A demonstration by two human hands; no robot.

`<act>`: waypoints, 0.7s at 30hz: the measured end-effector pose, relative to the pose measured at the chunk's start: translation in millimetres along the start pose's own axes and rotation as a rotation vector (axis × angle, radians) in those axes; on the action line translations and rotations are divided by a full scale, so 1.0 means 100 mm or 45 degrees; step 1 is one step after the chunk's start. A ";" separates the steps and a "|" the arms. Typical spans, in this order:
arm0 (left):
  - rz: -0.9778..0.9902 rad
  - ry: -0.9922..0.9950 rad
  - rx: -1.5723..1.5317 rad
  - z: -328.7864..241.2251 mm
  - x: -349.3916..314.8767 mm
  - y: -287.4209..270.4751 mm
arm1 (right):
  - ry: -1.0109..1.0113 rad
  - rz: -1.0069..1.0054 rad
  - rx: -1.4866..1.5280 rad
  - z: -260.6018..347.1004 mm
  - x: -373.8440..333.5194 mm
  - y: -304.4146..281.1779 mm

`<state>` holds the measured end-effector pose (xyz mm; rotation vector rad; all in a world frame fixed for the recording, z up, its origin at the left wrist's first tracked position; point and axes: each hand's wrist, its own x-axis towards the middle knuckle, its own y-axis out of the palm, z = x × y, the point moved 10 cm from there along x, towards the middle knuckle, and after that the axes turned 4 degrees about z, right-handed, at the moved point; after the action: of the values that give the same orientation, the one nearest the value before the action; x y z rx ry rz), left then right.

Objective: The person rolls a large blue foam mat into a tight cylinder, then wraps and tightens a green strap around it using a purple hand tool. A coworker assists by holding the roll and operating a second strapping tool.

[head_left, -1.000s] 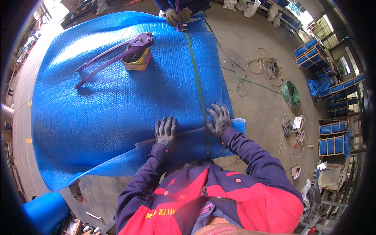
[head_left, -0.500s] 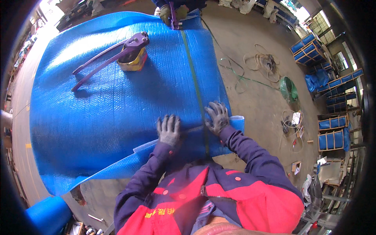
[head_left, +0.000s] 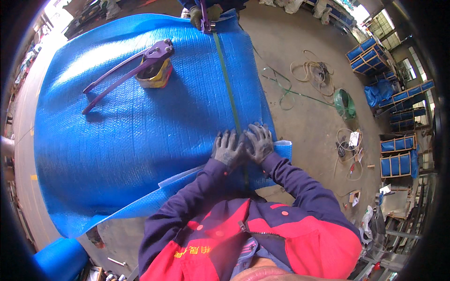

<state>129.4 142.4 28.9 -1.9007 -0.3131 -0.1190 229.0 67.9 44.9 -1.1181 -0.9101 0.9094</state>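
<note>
A large bundle under blue bubble wrap lies before me, with a green strap running across it from the far edge toward my body. My left hand, in a grey glove, rests flat on the wrap just left of the strap, fingers spread. Pressed flat on its right side is my right hand, gloved too; the two hands nearly touch. Neither grips anything. At the far edge a co-worker's gloved hands hold a purple strapping tool on the strap.
A purple long-handled crimping tool leans on a yellow-and-red container on the wrap. To the right, a green strap coil and tangled cord lie on the floor. A blue roll is at lower left; wood-framed blue packages stand right.
My left hand has slid right along the wrap to beside the strap, close to my right hand. The co-worker's strapping tool has shifted slightly left.
</note>
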 end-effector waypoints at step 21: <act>-0.045 0.023 0.005 -0.05 -0.02 -0.07 | 0.010 0.021 0.030 0.02 -0.01 -0.04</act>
<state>126.2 139.9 36.2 -1.8897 -0.3343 -0.1591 226.8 66.7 49.2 -1.1094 -0.8828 0.9263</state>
